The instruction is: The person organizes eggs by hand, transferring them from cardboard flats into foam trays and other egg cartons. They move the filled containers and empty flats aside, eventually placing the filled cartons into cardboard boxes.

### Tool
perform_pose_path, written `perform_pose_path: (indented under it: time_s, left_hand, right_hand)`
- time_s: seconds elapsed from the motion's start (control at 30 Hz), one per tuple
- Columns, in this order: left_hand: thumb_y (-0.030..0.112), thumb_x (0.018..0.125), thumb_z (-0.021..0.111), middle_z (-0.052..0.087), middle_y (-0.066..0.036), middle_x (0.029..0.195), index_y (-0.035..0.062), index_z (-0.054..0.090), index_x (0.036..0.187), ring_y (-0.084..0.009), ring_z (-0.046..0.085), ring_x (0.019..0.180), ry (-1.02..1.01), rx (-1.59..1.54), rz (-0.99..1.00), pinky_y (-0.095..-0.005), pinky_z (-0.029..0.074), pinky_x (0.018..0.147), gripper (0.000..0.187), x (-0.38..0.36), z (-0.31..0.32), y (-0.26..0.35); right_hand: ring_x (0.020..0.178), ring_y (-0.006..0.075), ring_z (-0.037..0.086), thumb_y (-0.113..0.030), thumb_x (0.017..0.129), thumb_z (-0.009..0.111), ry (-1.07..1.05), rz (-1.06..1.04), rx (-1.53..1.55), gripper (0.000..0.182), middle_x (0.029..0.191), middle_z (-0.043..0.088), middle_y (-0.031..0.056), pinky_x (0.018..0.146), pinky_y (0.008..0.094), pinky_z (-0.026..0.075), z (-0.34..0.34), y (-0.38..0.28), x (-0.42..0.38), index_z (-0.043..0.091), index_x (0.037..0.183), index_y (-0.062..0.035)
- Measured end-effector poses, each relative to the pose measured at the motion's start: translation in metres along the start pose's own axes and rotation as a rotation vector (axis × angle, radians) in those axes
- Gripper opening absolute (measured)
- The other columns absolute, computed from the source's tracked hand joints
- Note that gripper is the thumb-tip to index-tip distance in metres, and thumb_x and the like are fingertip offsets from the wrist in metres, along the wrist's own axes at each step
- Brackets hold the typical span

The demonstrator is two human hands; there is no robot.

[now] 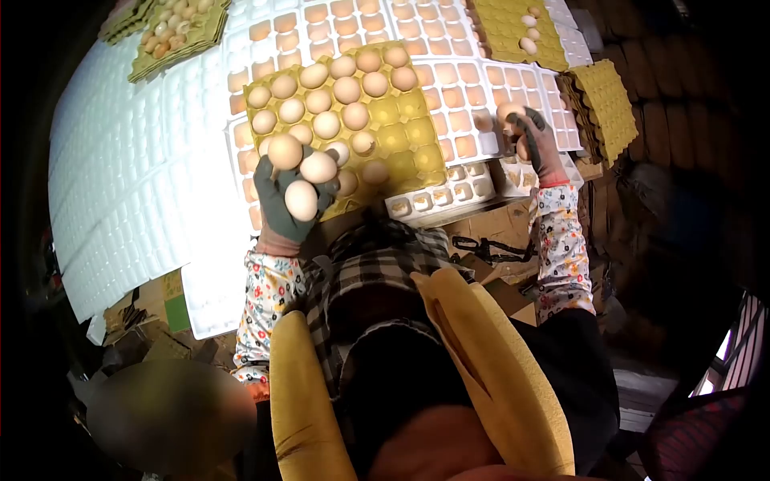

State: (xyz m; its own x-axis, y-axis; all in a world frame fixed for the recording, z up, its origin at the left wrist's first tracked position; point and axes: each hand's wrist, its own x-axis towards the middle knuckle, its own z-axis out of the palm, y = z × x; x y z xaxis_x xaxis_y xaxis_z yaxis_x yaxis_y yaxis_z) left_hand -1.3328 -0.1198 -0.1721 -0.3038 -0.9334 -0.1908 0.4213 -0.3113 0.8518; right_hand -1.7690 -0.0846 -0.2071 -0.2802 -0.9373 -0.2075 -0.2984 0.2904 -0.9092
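My left hand [281, 218], in a dark grey glove, cradles several pale brown eggs [301, 200] over the near left corner of a yellow egg tray [407, 132]. Eggs fill the left and far cups of that tray; bare cups show toward its right side. My right hand [537, 138], gloved too, has its fingers curled around eggs [511, 112] above the white trays on the right. How many it holds is partly hidden by the fingers. Brown eggs sit in rows in the white tray [459, 120] between the yellow tray and my right hand.
White foam trays [120, 160] cover the left side. Yellow trays with eggs [178, 36] stand at the far left, and another tray with a few eggs [525, 36] at the far right. Stacked yellow trays [605, 108] lean at the right edge. White cartons [441, 196] stand along the near edge.
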Motion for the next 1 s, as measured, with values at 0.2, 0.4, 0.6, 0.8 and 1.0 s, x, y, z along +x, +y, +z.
perform_pose_path:
  time_s: [0.2, 0.4, 0.6, 0.8, 1.0]
  left_hand:
    - [0.030, 0.093, 0.060, 0.060, -0.011, 0.119, -0.0024, 0.050, 0.130, -0.0217, 0.057, 0.111, -0.356, 0.479, 0.181, -0.0347, 0.046, 0.096, 0.050, -0.042, -0.017, -0.007]
    - [0.034, 0.086, 0.067, 0.057, -0.015, 0.119, -0.0005, 0.055, 0.125, -0.0213, 0.058, 0.105, 0.733, 0.536, -0.249, -0.0353, 0.050, 0.086, 0.053, -0.131, -0.079, 0.009]
    - [0.042, 0.074, 0.077, 0.046, -0.020, 0.129, 0.0152, 0.057, 0.123, -0.0333, 0.058, 0.107, 0.777, 1.726, -0.472, -0.0420, 0.050, 0.093, 0.060, -0.087, -0.158, 0.005]
    - [0.034, 0.079, 0.074, 0.058, -0.016, 0.123, 0.0184, 0.064, 0.119, -0.0293, 0.064, 0.099, 0.607, 1.353, -0.126, -0.0396, 0.052, 0.087, 0.044, -0.088, -0.226, 0.006]
    - [0.019, 0.085, 0.060, 0.049, -0.018, 0.128, 0.0048, 0.052, 0.127, -0.0380, 0.047, 0.115, 0.713, 1.444, 0.298, -0.0527, 0.039, 0.094, 0.045, -0.006, -0.267, -0.021]
  right_hand:
    - [0.096, 0.0381, 0.064, -0.042, 0.079, 0.070, 0.016, 0.030, -0.994, 0.054, 0.101, 0.065, 0.0220, 0.082, 0.0457, 0.050, 0.030, 0.052, -0.021, 0.061, 0.126, -0.0175]
    - [0.094, 0.0214, 0.064, -0.015, 0.093, 0.055, -0.244, 0.117, 0.334, 0.040, 0.109, 0.065, 0.0121, 0.077, 0.0297, 0.053, 0.054, -0.026, 0.032, 0.052, 0.129, 0.0019]
    - [0.089, 0.0187, 0.064, -0.021, 0.090, 0.063, -1.063, -0.032, 0.165, 0.042, 0.109, 0.065, 0.0127, 0.079, 0.0294, 0.051, 0.308, -0.202, -0.010, 0.055, 0.126, -0.0009]
    - [0.103, 0.0336, 0.063, -0.027, 0.082, 0.059, -1.053, -0.536, -0.895, 0.041, 0.109, 0.066, 0.0179, 0.092, 0.0409, 0.049, 0.515, -0.157, -0.006, 0.063, 0.119, -0.0088]
    - [0.099, 0.0375, 0.061, -0.022, 0.085, 0.057, -0.571, -0.403, -0.345, 0.035, 0.106, 0.063, 0.0234, 0.089, 0.0432, 0.048, 0.536, -0.139, -0.004, 0.062, 0.113, -0.0002]
